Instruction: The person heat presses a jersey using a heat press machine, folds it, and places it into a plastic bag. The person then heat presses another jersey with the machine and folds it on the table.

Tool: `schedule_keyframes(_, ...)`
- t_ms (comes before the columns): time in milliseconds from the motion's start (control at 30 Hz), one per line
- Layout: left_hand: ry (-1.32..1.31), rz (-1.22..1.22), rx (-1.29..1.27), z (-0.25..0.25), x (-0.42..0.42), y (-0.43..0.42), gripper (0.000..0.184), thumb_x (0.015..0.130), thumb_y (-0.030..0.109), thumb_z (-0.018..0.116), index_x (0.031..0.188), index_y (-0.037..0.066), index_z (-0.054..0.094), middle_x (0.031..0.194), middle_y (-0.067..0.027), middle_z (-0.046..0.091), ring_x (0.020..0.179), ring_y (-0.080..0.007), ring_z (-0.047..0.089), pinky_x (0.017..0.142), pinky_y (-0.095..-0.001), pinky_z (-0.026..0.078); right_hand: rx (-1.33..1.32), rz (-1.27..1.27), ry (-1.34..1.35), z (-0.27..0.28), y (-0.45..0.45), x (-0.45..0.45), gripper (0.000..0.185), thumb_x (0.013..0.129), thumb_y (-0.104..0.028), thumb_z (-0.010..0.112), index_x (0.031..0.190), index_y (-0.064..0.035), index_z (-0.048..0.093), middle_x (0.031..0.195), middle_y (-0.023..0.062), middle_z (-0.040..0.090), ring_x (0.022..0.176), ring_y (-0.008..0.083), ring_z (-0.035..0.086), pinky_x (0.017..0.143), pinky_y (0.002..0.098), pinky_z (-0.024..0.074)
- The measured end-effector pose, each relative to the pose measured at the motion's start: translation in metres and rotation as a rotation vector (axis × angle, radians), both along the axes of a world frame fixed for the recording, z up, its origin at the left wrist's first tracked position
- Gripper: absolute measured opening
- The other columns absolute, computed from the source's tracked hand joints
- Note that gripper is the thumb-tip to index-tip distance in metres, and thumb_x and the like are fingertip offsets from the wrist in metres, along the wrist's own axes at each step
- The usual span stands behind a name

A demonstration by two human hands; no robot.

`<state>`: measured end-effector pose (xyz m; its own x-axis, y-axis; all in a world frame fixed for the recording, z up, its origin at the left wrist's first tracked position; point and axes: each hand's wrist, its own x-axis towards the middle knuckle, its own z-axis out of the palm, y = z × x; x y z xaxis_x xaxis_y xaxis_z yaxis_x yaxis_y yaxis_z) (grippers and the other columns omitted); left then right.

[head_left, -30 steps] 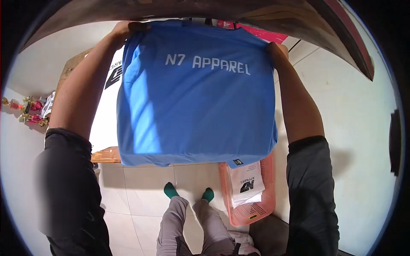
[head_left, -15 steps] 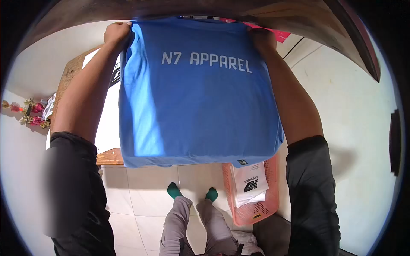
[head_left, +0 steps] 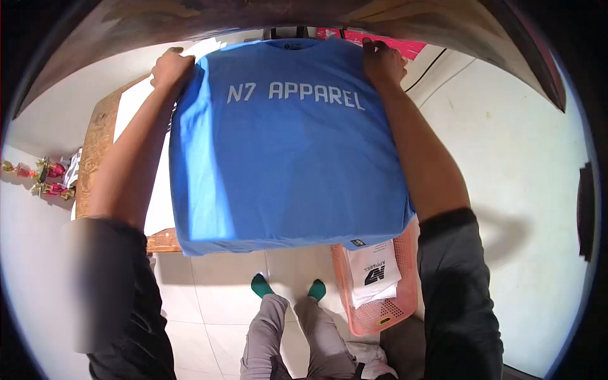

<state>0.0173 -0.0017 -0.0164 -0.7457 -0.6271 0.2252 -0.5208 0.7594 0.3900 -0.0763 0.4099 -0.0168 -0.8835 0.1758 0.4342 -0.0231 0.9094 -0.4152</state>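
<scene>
A blue T-shirt point(head_left: 285, 164) with white "N7 APPAREL" lettering is spread out in front of me, its neckline at the far end and its lower edge toward me. My left hand point(head_left: 172, 68) is closed on the left shoulder of the shirt. At the opposite shoulder, my right hand point(head_left: 384, 63) pinches the fabric, fingers bent. A small dark label point(head_left: 358, 243) shows at the lower right hem. Underneath the shirt, a white sheet or bag point(head_left: 142, 139) lies on the wooden table point(head_left: 163, 242), mostly covered.
A pink plastic basket point(head_left: 408, 272) on the floor to the right holds white printed bags point(head_left: 373, 272). Dark cables point(head_left: 427, 69) run near a red item point(head_left: 405, 47) at the back right. Decorative trophies point(head_left: 54, 177) stand at the far left. A dark overhang point(head_left: 304, 12) crosses the top.
The shirt has shifted slightly left and down in view, and its neckline with the inner label now shows. Both hands still hold the shoulders; the right hand has come into clearer view.
</scene>
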Motion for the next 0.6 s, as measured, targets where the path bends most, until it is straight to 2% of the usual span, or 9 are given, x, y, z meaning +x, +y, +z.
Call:
schedule_keyframes(67, 0.199, -0.273, -0.108, -0.002, 0.019, -0.003, 0.05, 0.095, 0.04, 0.068, 0.137, 0.013, 0.067, 0.134, -0.0189, 0.069, 0.123, -0.0377, 0.066, 0.101, -0.0456, 0.053, 0.106, 0.157, -0.055, 0.007, 0.011, 0.034, 0.05, 0.099, -0.051, 0.06, 0.134, -0.016, 0.07, 0.132, 0.0238, 0.065, 0.129, 0.0456, 0.056, 0.109, 0.055, 0.0463)
schedule_keyframes(133, 0.055, -0.392, 0.058, 0.022, 0.054, 0.035, 0.049, 0.097, 0.041, 0.068, 0.134, 0.008, 0.067, 0.131, -0.0194, 0.071, 0.119, -0.0387, 0.067, 0.098, -0.0456, 0.054, 0.22, 0.312, -0.115, 0.01, 0.024, 0.053, 0.051, 0.102, -0.049, 0.056, 0.136, -0.0131, 0.067, 0.135, 0.0254, 0.063, 0.131, 0.0461, 0.055, 0.112, 0.0539, 0.0447)
schedule_keyframes(167, -0.06, -0.476, 0.092, 0.02, 0.059, 0.035, 0.056, 0.1, 0.044, 0.064, 0.144, 0.01, 0.061, 0.139, -0.0233, 0.065, 0.128, -0.0405, 0.062, 0.107, -0.0466, 0.049, 0.204, 0.38, -0.065, 0.004, 0.027, 0.048, 0.053, 0.102, -0.049, 0.057, 0.139, -0.0118, 0.065, 0.136, 0.0261, 0.062, 0.132, 0.0466, 0.054, 0.113, 0.054, 0.0444)
schedule_keyframes(267, 0.098, -0.647, 0.136, -0.04, 0.049, 0.009, 0.066, 0.103, 0.05, 0.059, 0.156, 0.011, 0.05, 0.153, -0.0256, 0.053, 0.142, -0.0406, 0.051, 0.117, -0.0438, 0.042, 0.154, 0.595, -0.004, -0.024, 0.039, 0.015, 0.058, 0.103, -0.047, 0.057, 0.145, -0.0079, 0.058, 0.14, 0.0278, 0.059, 0.136, 0.0475, 0.052, 0.114, 0.0541, 0.0442)
schedule_keyframes(300, -0.064, -0.61, 0.442, -0.015, 0.064, 0.026, 0.074, 0.107, 0.051, 0.055, 0.165, 0.011, 0.032, 0.165, -0.0194, 0.04, 0.152, -0.0317, 0.039, 0.123, -0.041, 0.035, 0.127, 0.667, -0.034, -0.025, 0.042, -0.005, 0.061, 0.103, -0.047, 0.058, 0.147, -0.0065, 0.055, 0.142, 0.0281, 0.058, 0.138, 0.0475, 0.051, 0.114, 0.054, 0.0445)
schedule_keyframes(367, 0.031, -0.657, 0.435, -0.032, 0.055, 0.013, 0.074, 0.107, 0.053, 0.053, 0.165, 0.011, 0.032, 0.163, -0.02, 0.044, 0.149, -0.0322, 0.044, 0.121, -0.0425, 0.038, -0.042, 0.754, -0.229, -0.018, 0.045, -0.013, 0.066, 0.104, -0.048, 0.055, 0.151, -0.0024, 0.051, 0.152, 0.0275, 0.051, 0.14, 0.0475, 0.05, 0.116, 0.0531, 0.0429)
schedule_keyframes(467, 0.04, -0.51, 0.158, 0.002, 0.075, 0.025, 0.067, 0.107, 0.05, 0.055, 0.16, 0.012, 0.042, 0.146, -0.0275, 0.059, 0.13, -0.0435, 0.061, 0.107, -0.0467, 0.049, 0.369, 0.484, 0.011, -0.046, 0.04, -0.025, 0.065, 0.105, -0.049, 0.053, 0.153, -0.0057, 0.049, 0.158, 0.0263, 0.045, 0.145, 0.0464, 0.045, 0.119, 0.0542, 0.0382)
schedule_keyframes(533, 0.238, -0.372, 0.039, 0.017, 0.102, 0.041, 0.062, 0.106, 0.047, 0.055, 0.157, 0.012, 0.046, 0.143, -0.0283, 0.06, 0.126, -0.0462, 0.062, 0.103, -0.0496, 0.05, 0.331, 0.486, -0.011, 0.003, 0.023, 0.075, 0.064, 0.105, -0.048, 0.053, 0.155, -0.0081, 0.049, 0.162, 0.0269, 0.04, 0.15, 0.0456, 0.038, 0.122, 0.0568, 0.0333)
schedule_keyframes(600, 0.054, -0.42, 0.213, 0.006, 0.131, 0.045, 0.068, 0.106, 0.05, 0.054, 0.161, 0.013, 0.041, 0.151, -0.0285, 0.054, 0.138, -0.0443, 0.054, 0.113, -0.0482, 0.044, 0.358, 0.539, 0.007, -0.003, 0.024, 0.133, 0.063, 0.104, -0.048, 0.054, 0.154, -0.0095, 0.05, 0.162, 0.0266, 0.038, 0.151, 0.0449, 0.035, 0.122, 0.0589, 0.0319)
